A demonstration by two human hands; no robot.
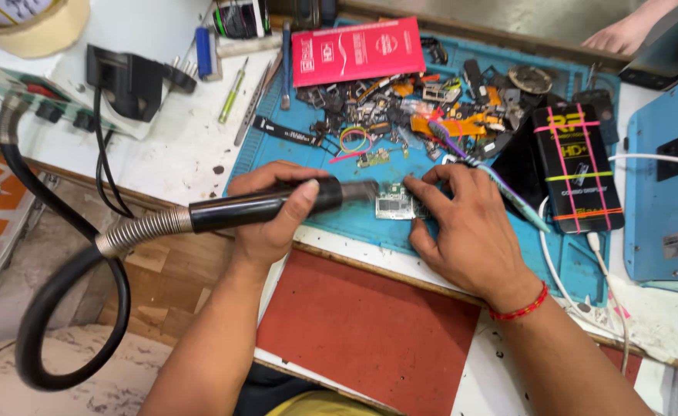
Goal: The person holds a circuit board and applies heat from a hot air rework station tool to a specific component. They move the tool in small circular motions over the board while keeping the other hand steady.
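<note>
My left hand (273, 212) grips a black hot-air wand (277, 204) with a ribbed metal neck and a thick black hose. The nozzle of the wand points right at a small circuit board (395, 202) lying on the blue work mat (354, 223). My right hand (466, 227) rests on the mat just right of the board, with the fingers touching the board's edge. It also holds a thin tool with a purple and teal handle (508, 192), which runs up past the fingers. A red thread band sits on the right wrist.
A heap of small phone parts (401, 100) covers the back of the mat, with a red flat packet (357, 50) above it. A black box with pink bands (578, 169) lies at right beside a blue machine (670, 192). Another person's hand (624, 35) is at top right.
</note>
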